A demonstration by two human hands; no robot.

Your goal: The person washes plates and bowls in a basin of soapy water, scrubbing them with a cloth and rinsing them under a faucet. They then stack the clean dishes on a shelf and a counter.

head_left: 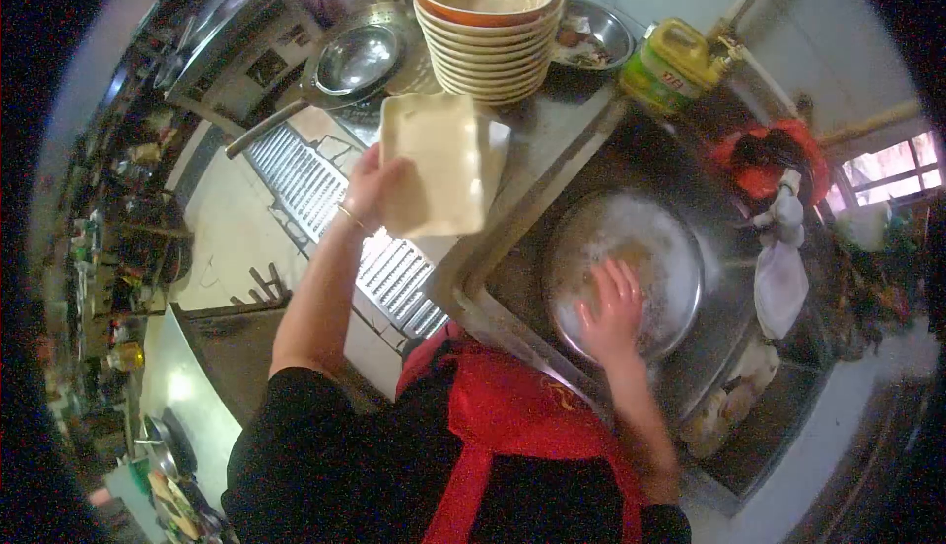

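Note:
A cream rectangular plate (434, 174) is gripped at its left edge by my left hand (374, 192), thumb over the rim. It is held up beside the sink, below a tall stack of cream bowls (491, 61) whose top one has an orange-brown outside. My right hand (614, 312) is over a round metal basin (699, 293) of foamy water, fingers stretched out and spread at the suds, holding nothing visible. That basin sits in a dark metal sink (522, 278).
Behind the sink stands a yellow-green plastic jug (672, 63). A metal bowl with scraps (601, 41) and a round metal strainer (359, 59) are near the stack. A white cloth (781, 288) hangs by a red bag (778, 155). A slatted metal grate (296, 174) covers the floor at left.

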